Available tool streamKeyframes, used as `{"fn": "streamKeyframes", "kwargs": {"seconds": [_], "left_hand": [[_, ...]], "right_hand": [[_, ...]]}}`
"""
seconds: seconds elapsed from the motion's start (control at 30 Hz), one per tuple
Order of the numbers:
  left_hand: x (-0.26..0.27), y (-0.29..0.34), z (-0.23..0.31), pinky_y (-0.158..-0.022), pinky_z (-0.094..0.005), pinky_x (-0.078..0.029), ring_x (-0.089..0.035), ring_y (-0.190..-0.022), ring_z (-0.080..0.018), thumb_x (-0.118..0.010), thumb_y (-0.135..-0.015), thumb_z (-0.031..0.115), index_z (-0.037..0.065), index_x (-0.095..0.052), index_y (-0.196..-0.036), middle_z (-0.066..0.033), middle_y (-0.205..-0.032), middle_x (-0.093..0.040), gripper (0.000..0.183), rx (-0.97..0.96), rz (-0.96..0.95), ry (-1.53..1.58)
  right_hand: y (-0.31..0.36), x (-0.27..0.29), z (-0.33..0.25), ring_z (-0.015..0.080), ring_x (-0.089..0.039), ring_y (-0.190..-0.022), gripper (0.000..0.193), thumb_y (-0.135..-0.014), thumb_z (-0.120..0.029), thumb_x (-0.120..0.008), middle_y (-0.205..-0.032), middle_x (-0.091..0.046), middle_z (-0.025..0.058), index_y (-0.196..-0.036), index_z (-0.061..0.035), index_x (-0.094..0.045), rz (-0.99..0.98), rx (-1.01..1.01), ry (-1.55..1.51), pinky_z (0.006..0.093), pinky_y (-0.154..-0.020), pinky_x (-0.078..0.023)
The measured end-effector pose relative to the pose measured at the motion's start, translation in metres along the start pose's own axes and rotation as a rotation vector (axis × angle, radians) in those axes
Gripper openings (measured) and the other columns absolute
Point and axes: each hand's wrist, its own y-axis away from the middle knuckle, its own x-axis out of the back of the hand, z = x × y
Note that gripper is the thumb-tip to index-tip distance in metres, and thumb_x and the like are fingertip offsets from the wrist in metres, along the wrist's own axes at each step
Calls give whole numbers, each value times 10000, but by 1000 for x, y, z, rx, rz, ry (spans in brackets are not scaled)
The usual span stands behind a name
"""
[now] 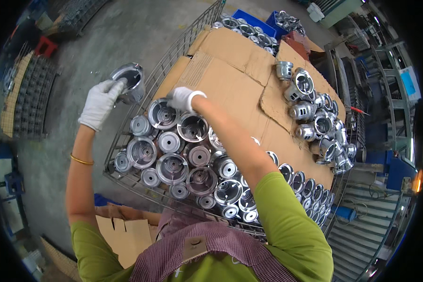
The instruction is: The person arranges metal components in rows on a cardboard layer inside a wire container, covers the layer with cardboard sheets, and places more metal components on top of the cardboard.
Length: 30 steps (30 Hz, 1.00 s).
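Observation:
My left hand (100,101), in a white glove, grips a shiny cup-shaped metal housing (135,91) by its near side. That housing is held out past the left edge of the wire cage, its open mouth tilted up. My right hand (182,99), gloved too, is closed with the fingers curled down at the rim of another metal housing (163,115) at the row's far end; its fingertips are partly hidden. Packed rows of similar metal housings (172,168) stand on the cage's near side, some mouth up, others with a round base with a centre hole upward.
Brown cardboard (230,70) covers the stack within the wire cage (174,42). A loose heap of housings (322,124) lies on its right side. Blue bins (254,22) with metal parts stand beyond. A roller conveyor (362,239) runs at right; grey floor (80,160) lies left.

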Motion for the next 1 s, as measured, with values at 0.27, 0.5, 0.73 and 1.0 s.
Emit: {"fn": "streamKeyframes", "kwargs": {"seconds": [0.27,0.5,0.73,1.0], "left_hand": [[-65,-35,20,-748,-280,-475,-603,-810,-142,-608,-899,324,-47,-671,-995,-101,-917,-682,389,-150,-42,-105],[-153,-46,32,-663,-347,-525,-608,-756,-195,-461,-968,430,48,-600,-1049,-79,-914,-646,414,403,-307,1128],[-143,-48,29,-745,-309,-500,-601,-895,-180,-527,-955,335,73,-509,-1260,-76,-1146,-587,403,263,-130,505],[-67,-66,-29,-859,-340,-476,-621,-984,-220,-609,-892,285,24,-604,-1108,-145,-1090,-638,339,-154,224,-1]], "right_hand": [[22,-3,4,341,-587,-1083,473,-855,-385,-578,-1149,-615,217,-1173,-36,-606,109,14,-221,351,-948,-449],[98,41,39,247,-521,-1179,663,-848,-415,-637,-1255,-551,118,-1382,-88,-419,249,477,-1733,394,-909,-498],[52,70,58,245,-648,-903,549,-726,-340,-682,-1050,-640,148,-1139,14,-605,383,-74,-1121,340,-744,-539],[-40,62,-29,290,-668,-930,415,-737,-396,-647,-1011,-696,93,-1019,-96,-703,14,-311,74,384,-780,-518]]}}
